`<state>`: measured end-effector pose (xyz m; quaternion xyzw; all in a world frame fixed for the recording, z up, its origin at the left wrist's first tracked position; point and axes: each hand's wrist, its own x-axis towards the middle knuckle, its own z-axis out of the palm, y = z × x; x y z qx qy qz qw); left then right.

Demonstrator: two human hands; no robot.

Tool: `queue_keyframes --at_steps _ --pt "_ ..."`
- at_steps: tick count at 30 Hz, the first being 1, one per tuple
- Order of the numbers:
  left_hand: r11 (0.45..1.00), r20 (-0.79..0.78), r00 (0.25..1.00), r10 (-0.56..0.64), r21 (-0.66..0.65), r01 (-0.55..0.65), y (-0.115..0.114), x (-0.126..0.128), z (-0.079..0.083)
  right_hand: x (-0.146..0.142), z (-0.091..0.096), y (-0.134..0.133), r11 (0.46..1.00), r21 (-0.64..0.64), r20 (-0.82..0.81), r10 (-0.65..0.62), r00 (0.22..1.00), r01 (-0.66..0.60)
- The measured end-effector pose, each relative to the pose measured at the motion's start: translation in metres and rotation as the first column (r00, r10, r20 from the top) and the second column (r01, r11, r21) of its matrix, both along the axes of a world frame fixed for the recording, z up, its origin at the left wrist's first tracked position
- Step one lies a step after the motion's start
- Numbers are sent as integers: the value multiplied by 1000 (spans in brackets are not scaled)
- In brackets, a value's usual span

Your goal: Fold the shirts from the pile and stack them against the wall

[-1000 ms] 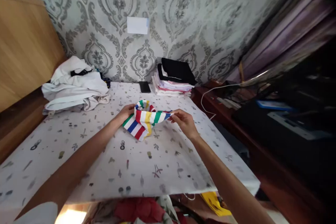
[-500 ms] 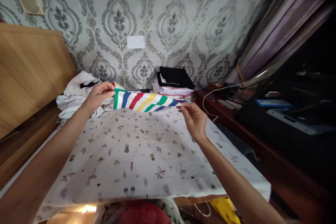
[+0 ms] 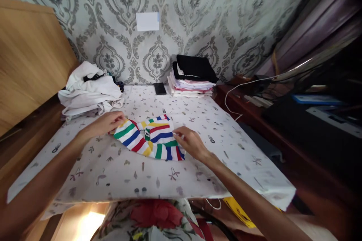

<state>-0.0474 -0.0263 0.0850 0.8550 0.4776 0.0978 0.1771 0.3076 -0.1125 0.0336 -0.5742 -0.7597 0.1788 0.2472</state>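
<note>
A small garment with white, green, blue, red and yellow stripes [image 3: 149, 141] lies partly crumpled on the table's patterned white cloth [image 3: 158, 173]. My left hand [image 3: 106, 123] pinches the garment's left edge. My right hand [image 3: 189, 142] rests on its right edge with the fingers curled on the fabric.
A heap of white clothes [image 3: 89, 92] sits at the back left. A folded stack with a black piece on top [image 3: 192, 77] stands at the back right, a dark phone [image 3: 160, 88] beside it. A wooden board [image 3: 25, 60] stands left; dark furniture with a white cable [image 3: 234, 90] lies right.
The striped garment was lifted and stretched out wide in the air, then brought down. It now lies on the cloth with both hands still at its edges.
</note>
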Motion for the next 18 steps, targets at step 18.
queue_keyframes --at_steps 18 --pt "999 63 998 8 39 -11 6 -15 42 28 10 38 965 -257 -675 -136 725 -58"
